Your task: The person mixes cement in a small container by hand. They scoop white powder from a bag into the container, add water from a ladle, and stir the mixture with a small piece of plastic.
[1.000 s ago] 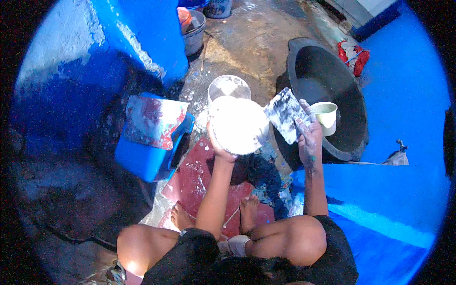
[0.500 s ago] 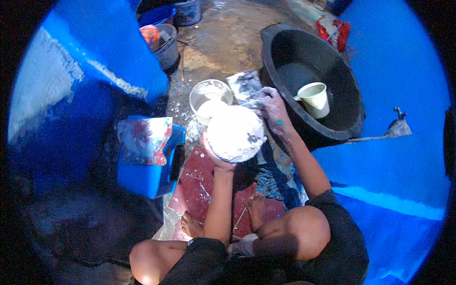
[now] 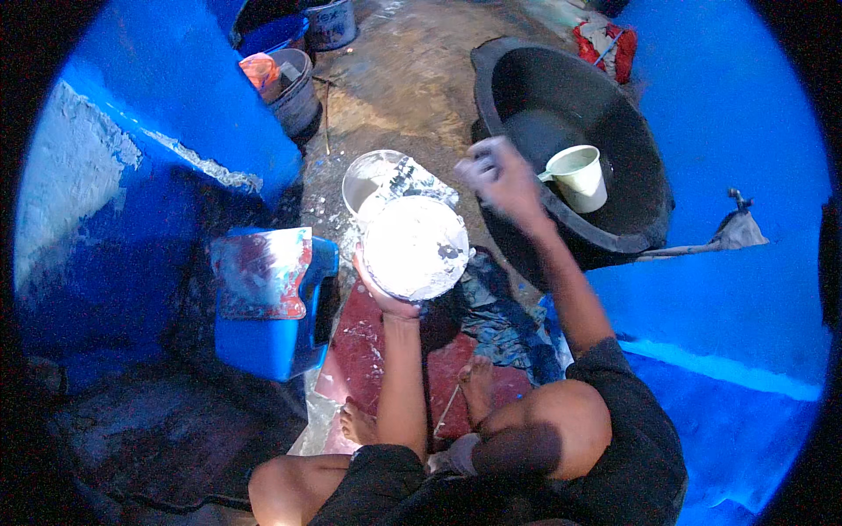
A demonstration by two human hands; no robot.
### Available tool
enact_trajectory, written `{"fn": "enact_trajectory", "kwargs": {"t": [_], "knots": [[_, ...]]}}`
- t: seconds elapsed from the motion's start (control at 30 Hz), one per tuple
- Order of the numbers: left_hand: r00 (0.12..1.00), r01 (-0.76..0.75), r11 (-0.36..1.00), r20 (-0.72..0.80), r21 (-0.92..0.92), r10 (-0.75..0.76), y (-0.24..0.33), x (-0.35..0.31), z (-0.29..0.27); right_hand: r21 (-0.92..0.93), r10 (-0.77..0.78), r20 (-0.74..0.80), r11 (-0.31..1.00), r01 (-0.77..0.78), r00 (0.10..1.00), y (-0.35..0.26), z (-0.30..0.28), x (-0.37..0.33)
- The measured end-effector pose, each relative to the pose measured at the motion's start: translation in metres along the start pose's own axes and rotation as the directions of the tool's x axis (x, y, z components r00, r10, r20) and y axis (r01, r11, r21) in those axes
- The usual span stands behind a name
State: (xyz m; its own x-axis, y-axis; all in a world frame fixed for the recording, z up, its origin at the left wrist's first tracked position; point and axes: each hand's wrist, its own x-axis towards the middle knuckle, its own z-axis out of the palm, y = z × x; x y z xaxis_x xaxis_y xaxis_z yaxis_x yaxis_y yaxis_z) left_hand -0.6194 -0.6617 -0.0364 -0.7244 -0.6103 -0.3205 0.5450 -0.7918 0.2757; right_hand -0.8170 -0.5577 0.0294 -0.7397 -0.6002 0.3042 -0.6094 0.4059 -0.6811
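Note:
My left hand (image 3: 386,296) is wrapped round the near side of a round white tub (image 3: 416,250), seen from above. Its top glares brightly, looks covered in white paste, and has a dark patch at its right. Beyond it a flat piece (image 3: 423,181), smeared white and black, lies between the tub's far rim and a pale bowl (image 3: 358,186) with white residue. My right hand (image 3: 502,180), whitened on the fingers, is raised beside the black basin. Motion smears its fingers, and I cannot make out anything in them.
The large black basin (image 3: 491,96) at right holds a pale green dipper (image 3: 581,180). A blue container (image 3: 267,346) with a smeared scraper plate (image 3: 263,273) on top stands at left. Buckets (image 3: 294,101) are at far left, a tap (image 3: 739,202) at right, dark cloth (image 3: 500,311) near my foot.
My right hand has come away from the flat piece and risen slightly. That piece now sits further left, against the tub and bowl. The tub has shifted a little left in my left hand.

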Motion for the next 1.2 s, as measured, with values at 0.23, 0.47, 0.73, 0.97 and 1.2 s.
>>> {"fn": "enact_trajectory", "kwargs": {"t": [0.23, 0.47, 0.73, 0.97, 1.2], "knots": [[0.995, 0.093, 0.988, 0.032, -0.127, -0.089, -0.002, 0.005, -0.006, -0.289, 0.283, -0.637, 0.775, -0.563, 0.717, 0.170, -0.127, 0.080], [0.999, 0.028, 0.999, -0.017, -0.044, -0.028, -0.002, 0.005, 0.005, -0.420, 0.511, -0.539, 0.525, -0.740, 0.669, 0.326, -0.147, 0.026], [0.987, 0.135, 0.978, 0.106, -0.156, -0.119, -0.004, 0.011, 0.001, -0.537, 0.248, -0.396, 0.718, -0.442, 0.884, 0.319, -0.140, 0.043], [0.997, 0.070, 0.993, 0.031, -0.095, -0.068, -0.001, 0.009, 0.000, -0.647, 0.245, -0.099, 0.720, -0.249, 0.965, 0.257, -0.162, 0.115], [0.991, 0.039, 0.991, 0.133, -0.127, -0.022, -0.001, 0.005, 0.004, -0.747, 0.018, -0.086, 0.660, -0.076, 0.996, 0.204, -0.222, 0.171]]}}
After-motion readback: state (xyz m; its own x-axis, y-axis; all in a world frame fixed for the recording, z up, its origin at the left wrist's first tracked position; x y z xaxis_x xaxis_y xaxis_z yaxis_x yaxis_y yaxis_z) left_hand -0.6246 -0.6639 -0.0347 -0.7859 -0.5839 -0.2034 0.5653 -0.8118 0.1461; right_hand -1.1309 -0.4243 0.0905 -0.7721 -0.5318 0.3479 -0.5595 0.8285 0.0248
